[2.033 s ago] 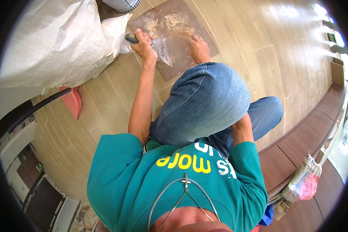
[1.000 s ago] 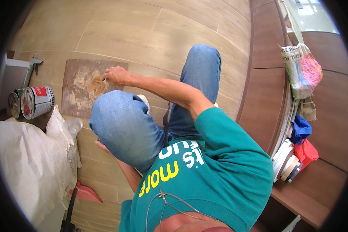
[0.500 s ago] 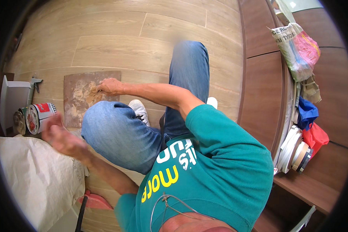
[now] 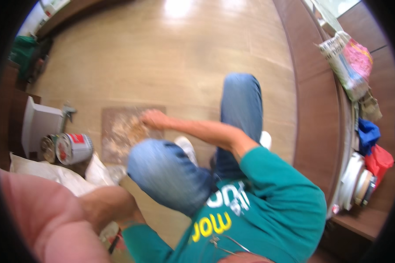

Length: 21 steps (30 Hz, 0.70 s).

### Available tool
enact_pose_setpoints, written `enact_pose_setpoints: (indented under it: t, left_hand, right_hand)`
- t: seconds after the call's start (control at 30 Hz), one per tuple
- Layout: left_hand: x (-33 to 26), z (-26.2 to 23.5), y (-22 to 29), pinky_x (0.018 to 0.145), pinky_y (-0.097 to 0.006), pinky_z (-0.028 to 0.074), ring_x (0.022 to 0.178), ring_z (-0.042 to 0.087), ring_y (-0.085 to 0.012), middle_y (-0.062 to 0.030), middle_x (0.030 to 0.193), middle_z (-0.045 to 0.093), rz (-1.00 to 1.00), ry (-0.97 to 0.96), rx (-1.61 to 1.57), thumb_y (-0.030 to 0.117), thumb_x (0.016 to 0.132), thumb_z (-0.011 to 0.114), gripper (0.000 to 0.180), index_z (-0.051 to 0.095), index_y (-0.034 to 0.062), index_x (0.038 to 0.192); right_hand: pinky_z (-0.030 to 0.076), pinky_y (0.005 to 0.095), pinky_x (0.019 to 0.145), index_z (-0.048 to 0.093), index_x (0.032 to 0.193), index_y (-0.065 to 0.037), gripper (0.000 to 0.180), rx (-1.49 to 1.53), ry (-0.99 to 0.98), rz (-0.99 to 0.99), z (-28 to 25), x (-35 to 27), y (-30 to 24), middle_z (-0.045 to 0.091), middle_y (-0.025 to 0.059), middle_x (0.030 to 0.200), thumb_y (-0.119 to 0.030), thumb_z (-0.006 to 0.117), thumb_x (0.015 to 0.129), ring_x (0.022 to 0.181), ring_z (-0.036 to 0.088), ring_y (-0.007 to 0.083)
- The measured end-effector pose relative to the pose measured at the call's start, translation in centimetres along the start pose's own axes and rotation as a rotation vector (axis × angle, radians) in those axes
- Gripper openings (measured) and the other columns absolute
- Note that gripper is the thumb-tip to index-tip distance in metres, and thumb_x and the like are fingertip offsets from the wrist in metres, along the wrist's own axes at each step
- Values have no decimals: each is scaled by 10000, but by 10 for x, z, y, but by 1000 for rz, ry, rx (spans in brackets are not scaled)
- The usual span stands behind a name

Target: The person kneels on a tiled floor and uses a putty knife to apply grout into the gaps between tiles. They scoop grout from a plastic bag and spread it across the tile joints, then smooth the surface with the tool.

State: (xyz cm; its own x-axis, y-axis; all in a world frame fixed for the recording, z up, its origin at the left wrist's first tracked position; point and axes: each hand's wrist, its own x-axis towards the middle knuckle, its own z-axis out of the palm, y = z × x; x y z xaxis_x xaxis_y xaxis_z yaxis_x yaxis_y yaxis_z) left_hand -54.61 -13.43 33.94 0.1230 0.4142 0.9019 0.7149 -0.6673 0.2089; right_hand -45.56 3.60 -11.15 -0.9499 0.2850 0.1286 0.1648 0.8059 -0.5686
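Observation:
My right hand (image 4: 154, 119) is over the upper right part of a square brown board (image 4: 111, 115) on the floor. Its fingers are curled together; whatever they may grip is too small and blurred to make out. Pale tan paste or residue (image 4: 129, 130) is smeared over the board's middle beside that hand. My left hand (image 4: 52, 215) is raised very near the camera at the lower left, large and smeared by motion, with its fingers not discernible. Behind it lies a whitish sheet or sack (image 4: 52, 173), partly hidden by the hand.
Two round cans (image 4: 74, 149) stand left of the board, by a white box-like piece (image 4: 41, 127) and a grey caulking-gun-like tool (image 4: 68, 112). Brown cabinets (image 4: 316, 109) run along the right, with a printed sack (image 4: 349, 65), blue bag (image 4: 368, 133), red bag (image 4: 378, 162) and edging rolls (image 4: 353, 179).
My left hand has risen from beside the cans toward the camera at the lower left. The view has shifted, showing more on the far left. My right hand stays at the board.

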Motion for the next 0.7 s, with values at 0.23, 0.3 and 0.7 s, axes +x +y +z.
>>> enact_pose_setpoints:
  t: [0.23, 0.3, 0.7]
  left_hand:
    - [-3, -33, -19, 1106, -548, 457, 1203, 604, -438, -304, 1317, 588, -31, 230, 144, 326, 1003, 453, 514, 491, -58, 1342]
    - [-3, -42, -24, 1107, -548, 456, 1207, 602, -436, -299, 1321, 587, -27, 307, 184, 335, 1003, 450, 514, 493, -50, 1342]
    - [-45, -77, 23, 1111, -551, 450, 1226, 592, -420, -270, 1347, 581, 4, 459, 281, 384, 1009, 433, 519, 509, -4, 1346]
  right_hand:
    - [541, 494, 782, 690, 1100, -141, 231, 47, -5, -46, 2, 4, -24, 660, 146, 1007, -178, 603, 889, 971, 653, 360]
    - [557, 499, 794, 689, 1162, -181, 263, -23, -22, -30, -1, 2, -24, 661, 139, 1024, -201, 578, 925, 982, 665, 367]
    - [532, 473, 865, 706, 1168, -172, 255, 146, -6, -61, -9, -8, -21, 677, 134, 1064, -178, 617, 929, 1027, 646, 367]
